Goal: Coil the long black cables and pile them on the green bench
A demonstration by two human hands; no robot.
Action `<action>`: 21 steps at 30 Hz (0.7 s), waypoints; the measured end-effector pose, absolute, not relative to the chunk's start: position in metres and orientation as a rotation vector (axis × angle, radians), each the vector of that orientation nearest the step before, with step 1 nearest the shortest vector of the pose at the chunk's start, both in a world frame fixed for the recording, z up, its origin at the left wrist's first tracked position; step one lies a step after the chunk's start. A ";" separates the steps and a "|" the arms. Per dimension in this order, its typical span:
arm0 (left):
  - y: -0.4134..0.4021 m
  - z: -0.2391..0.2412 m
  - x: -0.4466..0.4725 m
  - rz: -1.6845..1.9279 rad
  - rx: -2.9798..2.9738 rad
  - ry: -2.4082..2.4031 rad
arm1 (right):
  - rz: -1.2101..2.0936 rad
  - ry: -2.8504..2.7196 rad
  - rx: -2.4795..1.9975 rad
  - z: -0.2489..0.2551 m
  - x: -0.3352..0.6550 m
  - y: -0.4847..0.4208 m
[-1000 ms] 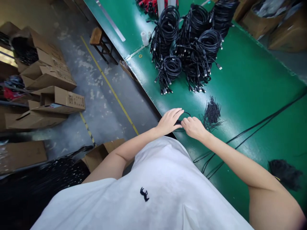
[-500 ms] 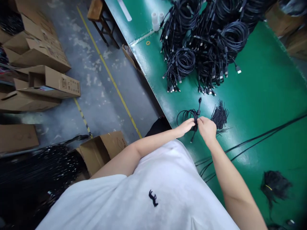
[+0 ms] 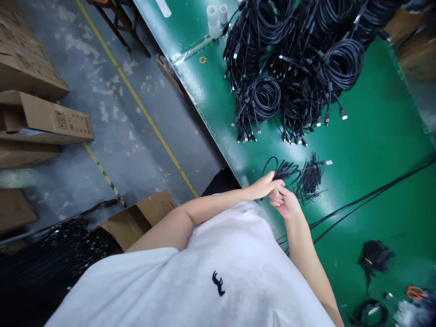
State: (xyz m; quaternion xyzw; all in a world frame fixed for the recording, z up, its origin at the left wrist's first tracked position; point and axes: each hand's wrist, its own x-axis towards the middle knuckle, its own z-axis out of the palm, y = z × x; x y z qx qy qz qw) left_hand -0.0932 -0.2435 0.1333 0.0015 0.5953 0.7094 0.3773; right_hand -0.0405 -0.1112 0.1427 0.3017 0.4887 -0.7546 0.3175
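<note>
My left hand (image 3: 264, 186) and my right hand (image 3: 285, 203) meet at the near edge of the green table (image 3: 374, 150). Both are closed on a small black coiled cable (image 3: 284, 170), whose loops stick out beyond my fingers. Just right of the coil lies a loose bunch of black twist ties (image 3: 310, 178). Farther back sits a big heap of bundled black cables (image 3: 293, 68) with connector ends pointing toward me.
Two long black cables (image 3: 368, 200) run across the table to the right. A black tie bundle (image 3: 374, 256), orange scissors (image 3: 413, 291) and another coil (image 3: 369, 311) lie bottom right. White tubes (image 3: 215, 18) stand at the back. Cardboard boxes (image 3: 41, 120) and a wooden stool (image 3: 116, 18) stand on the floor.
The coil has been gathered tighter between my hands and lifted slightly; my right hand has turned under the left. The view has shifted down and right.
</note>
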 end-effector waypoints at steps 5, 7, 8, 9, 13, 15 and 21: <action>-0.296 0.151 -0.136 2.153 -0.412 0.836 | -1.731 2.119 1.053 0.137 -0.047 -0.120; -0.319 0.158 -0.151 2.177 -0.432 0.619 | -1.859 2.087 1.167 0.139 -0.051 -0.120; -0.328 0.161 -0.155 2.164 -0.430 0.565 | -1.968 1.924 1.160 0.141 -0.053 -0.122; -0.335 0.163 -0.158 2.135 -0.424 0.539 | -2.071 1.710 1.106 0.143 -0.056 -0.126; -0.347 0.166 -0.160 2.046 -0.400 0.544 | -2.294 1.180 0.909 0.156 -0.069 -0.149; -0.346 0.164 -0.161 2.058 -0.412 0.564 | -2.362 1.167 0.932 0.158 -0.075 -0.160; -0.344 0.150 -0.175 2.018 -0.252 0.935 | -2.423 1.393 1.015 0.155 -0.092 -0.168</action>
